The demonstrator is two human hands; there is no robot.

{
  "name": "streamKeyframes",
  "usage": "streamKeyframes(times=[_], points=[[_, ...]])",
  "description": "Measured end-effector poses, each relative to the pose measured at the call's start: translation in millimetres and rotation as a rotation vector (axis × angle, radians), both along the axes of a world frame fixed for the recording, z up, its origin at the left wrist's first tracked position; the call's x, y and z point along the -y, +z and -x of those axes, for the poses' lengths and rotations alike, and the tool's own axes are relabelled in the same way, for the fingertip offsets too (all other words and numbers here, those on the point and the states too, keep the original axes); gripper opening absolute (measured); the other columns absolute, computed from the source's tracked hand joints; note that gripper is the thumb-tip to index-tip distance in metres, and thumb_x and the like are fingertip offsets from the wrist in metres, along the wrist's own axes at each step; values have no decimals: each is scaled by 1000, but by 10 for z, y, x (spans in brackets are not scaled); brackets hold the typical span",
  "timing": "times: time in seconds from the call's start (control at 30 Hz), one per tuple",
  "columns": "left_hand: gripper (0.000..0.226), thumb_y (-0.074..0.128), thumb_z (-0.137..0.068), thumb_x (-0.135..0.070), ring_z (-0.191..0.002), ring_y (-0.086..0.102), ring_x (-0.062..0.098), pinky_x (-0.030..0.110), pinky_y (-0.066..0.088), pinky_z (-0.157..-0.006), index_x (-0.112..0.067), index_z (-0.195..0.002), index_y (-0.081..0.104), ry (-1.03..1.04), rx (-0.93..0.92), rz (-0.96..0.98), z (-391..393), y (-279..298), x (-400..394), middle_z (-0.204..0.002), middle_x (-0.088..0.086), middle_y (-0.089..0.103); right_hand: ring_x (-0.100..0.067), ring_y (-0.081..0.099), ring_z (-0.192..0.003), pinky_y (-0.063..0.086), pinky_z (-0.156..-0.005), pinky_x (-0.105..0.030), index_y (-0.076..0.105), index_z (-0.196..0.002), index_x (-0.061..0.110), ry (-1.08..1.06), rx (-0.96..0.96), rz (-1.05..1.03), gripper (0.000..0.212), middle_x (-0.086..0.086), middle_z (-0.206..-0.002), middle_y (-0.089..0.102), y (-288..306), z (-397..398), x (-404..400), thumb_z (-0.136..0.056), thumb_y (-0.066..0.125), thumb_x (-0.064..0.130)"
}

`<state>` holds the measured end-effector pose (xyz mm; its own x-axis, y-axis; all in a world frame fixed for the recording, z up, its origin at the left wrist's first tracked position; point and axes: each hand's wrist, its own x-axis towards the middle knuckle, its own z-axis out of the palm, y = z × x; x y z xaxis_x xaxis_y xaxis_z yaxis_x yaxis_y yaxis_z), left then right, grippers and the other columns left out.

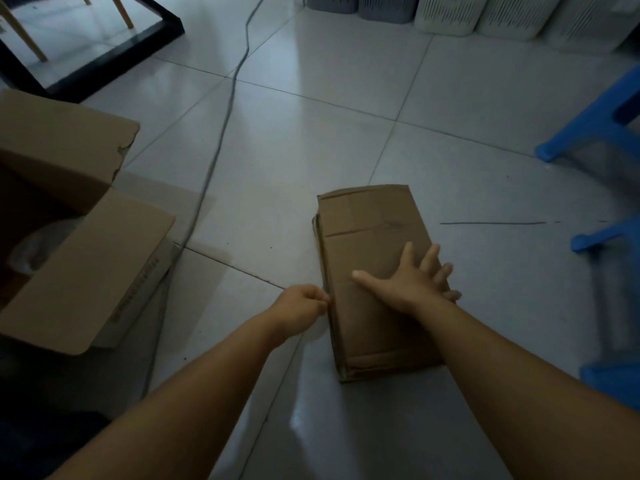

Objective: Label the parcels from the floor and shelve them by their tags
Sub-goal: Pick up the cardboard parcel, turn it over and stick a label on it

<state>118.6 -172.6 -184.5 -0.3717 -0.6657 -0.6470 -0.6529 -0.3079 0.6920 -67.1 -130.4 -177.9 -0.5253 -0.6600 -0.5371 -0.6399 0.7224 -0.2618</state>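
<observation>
I have my right hand [412, 282] flat, fingers spread, on the brown cardboard parcel [372, 251]; my left hand [301, 306] is curled at its left edge, and I cannot tell if it grips. The flat, creased parcel lies on the tiled floor [311, 133]. At nine o'clock an open carton [79, 237] is cut off; its contents are unclear.

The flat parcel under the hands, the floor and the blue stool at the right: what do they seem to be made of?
Flat parcel: brown corrugated cardboard, matte, with creased flaps and scuffed edges. Floor: glossy pale tiles, probably ceramic, judging by the grout lines and mirror-like reflections. Blue stool: likely moulded plastic, given its uniform colour and smooth, rounded legs; blur leaves that open.
</observation>
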Motion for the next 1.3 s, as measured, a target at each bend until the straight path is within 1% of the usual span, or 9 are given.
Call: streamKeyframes(times=[0.13, 0.37, 0.5, 0.6, 0.73, 0.8, 0.9, 1.03, 1.3], points=[[12, 58, -95, -18, -85, 54, 9, 28, 40, -65, -27, -88, 62, 126, -147, -144, 71, 88, -10, -96, -5, 63, -42, -18, -143, -2, -107, -69, -11, -150, 32, -25, 87, 65, 129, -10, -158, -29, 17, 6, -12, -53, 46, 93], [70, 60, -95, -28, -121, 57, 21, 49, 41, -96, -20, -155, 27, 425, -279, -132, 78, 148, 74, -138, 5, 61, -41, 6, -145, 18, -112, -62, 3, -153, 28, -304, 271, 260, 118, -6, -162, -5, 53, 235, -104, -62, 53, 84], [63, 55, -96, -7, -108, 60, 16, 29, 45, -82, -20, -155, 37, 342, -293, -70, 64, 205, 170, -127, -3, 63, -38, 17, -143, 25, -111, -55, 10, -153, 24, -481, 523, 323, 110, -6, -161, 4, 73, 255, -154, -69, 59, 76], [60, 65, -93, -18, -112, 58, 19, 28, 42, -83, -30, -149, 45, 319, -243, -46, 70, 235, 128, -138, 1, 50, -37, 18, -144, 24, -112, -57, 11, -153, 26, -453, 610, 317, 108, -5, -162, 6, 96, 230, -184, -69, 57, 76], [105, 84, -74, -34, -95, 61, 21, 33, 56, -63, -42, -154, 16, 221, -287, -138, 142, 352, 63, -132, 2, 49, -39, 24, -142, 25, -112, -59, 18, -152, 22, -426, 606, 226, 115, -10, -159, 20, 130, 222, -217, -62, 52, 85], [115, 85, -72, -39, -104, 60, 25, 34, 56, -72, -37, -158, 8, 183, -293, -20, 259, 437, 69, -131, 4, 48, -39, 41, -132, 34, -108, -56, 35, -147, 16, -423, 635, 214, 114, -15, -149, 40, 243, 195, -160, -59, 48, 88], [89, 64, -89, -50, -108, 61, 23, 39, 51, -88, -18, -159, 20, 273, -331, 97, 389, 639, 127, -135, 7, 56, -30, 64, -102, 54, -86, -49, 48, -137, 16, -403, 759, 382, 95, -12, -124, 63, 562, 178, 12, -68, 53, 81], [49, 32, -102, -54, -104, 60, 17, 39, 45, -87, -23, -136, 48, 177, -339, 50, 445, 749, 70, -128, -1, 60, -35, 47, -125, 45, -97, -55, 18, -149, 27, -203, 533, 417, 118, -11, -147, 41, 773, 161, 96, -54, 65, 78], [66, 21, -102, -58, -92, 58, 12, 39, 44, -86, -18, -150, 42, 312, -383, -34, 538, 701, 4, -123, 0, 60, -42, 10, -142, 26, -108, -62, -15, -148, 28, -12, 66, 193, 136, -12, -158, -5, 660, -38, -49, -54, 70, 76]])
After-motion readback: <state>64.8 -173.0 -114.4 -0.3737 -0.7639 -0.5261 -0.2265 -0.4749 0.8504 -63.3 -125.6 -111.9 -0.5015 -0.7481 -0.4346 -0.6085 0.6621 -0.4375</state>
